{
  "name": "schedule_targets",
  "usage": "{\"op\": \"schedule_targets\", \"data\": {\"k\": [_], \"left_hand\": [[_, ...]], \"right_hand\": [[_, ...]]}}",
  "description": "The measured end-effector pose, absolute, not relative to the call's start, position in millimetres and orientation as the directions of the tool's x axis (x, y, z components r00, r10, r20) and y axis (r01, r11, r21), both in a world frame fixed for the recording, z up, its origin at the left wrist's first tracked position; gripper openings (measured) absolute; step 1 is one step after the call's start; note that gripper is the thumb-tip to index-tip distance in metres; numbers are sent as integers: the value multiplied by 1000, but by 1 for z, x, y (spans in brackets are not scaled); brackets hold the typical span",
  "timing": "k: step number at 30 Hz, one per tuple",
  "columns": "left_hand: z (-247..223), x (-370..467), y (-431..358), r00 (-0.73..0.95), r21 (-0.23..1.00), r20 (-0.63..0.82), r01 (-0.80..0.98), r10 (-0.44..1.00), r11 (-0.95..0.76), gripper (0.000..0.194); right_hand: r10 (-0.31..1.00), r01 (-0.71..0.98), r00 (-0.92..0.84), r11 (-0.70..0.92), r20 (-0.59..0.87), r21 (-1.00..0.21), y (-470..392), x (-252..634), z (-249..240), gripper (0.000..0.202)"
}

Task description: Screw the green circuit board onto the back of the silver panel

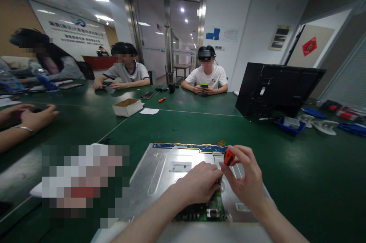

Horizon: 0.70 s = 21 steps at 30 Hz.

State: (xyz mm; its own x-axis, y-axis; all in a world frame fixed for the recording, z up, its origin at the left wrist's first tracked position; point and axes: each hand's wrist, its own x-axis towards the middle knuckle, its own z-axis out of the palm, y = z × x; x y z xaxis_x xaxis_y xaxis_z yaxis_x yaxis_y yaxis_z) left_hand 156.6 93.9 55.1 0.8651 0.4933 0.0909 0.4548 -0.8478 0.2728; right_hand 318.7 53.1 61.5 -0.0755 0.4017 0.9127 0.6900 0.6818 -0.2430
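Observation:
My right hand (243, 172) pinches the orange and black handle of a screwdriver (229, 157), which stands tilted with its shaft pointing down. Curled over the green circuit board (219, 203), my left hand (201, 182) has its fingers closed at the lower shaft; they hide the screwdriver's tip. Beneath both hands lies a flat silver metal display panel (157, 176). The green board is fixed near the panel's close edge and shows a connector (213, 213). A narrow blue circuit strip (183, 147) runs along the far edge, with a flat ribbon cable (218, 156) below it.
On the green table (183, 126) are an open cardboard box (127, 108), a second orange screwdriver (162, 100), a phone (147, 95) and a blue tray (291, 124). A black monitor (277, 90) stands at the right. Several people sit around the table; one person's hands (31, 121) are at left.

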Motion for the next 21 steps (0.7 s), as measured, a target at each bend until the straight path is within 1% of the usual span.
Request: {"op": "schedule_targets", "data": {"k": [2,7,11,14,17,21], "left_hand": [[54,157,94,862,264,88,464,500,-846,13],[55,158,94,859,287,74,468,506,-836,12],[54,159,94,853,266,59,488,519,-832,6],[52,160,95,845,252,55,503,531,-827,6],[52,160,94,840,270,56,509,540,-818,8],[54,160,94,835,281,53,513,547,-811,6]], "right_hand": [[420,692,-86,677,904,-248,51,318,62,42],[447,648,-100,708,889,-283,49,317,63,46],[422,660,-82,702,903,-268,51,318,62,45],[394,653,-82,715,915,-249,53,318,61,45],[382,655,-78,716,921,-241,53,318,62,43],[386,674,-63,697,920,-247,51,318,63,42]]}}
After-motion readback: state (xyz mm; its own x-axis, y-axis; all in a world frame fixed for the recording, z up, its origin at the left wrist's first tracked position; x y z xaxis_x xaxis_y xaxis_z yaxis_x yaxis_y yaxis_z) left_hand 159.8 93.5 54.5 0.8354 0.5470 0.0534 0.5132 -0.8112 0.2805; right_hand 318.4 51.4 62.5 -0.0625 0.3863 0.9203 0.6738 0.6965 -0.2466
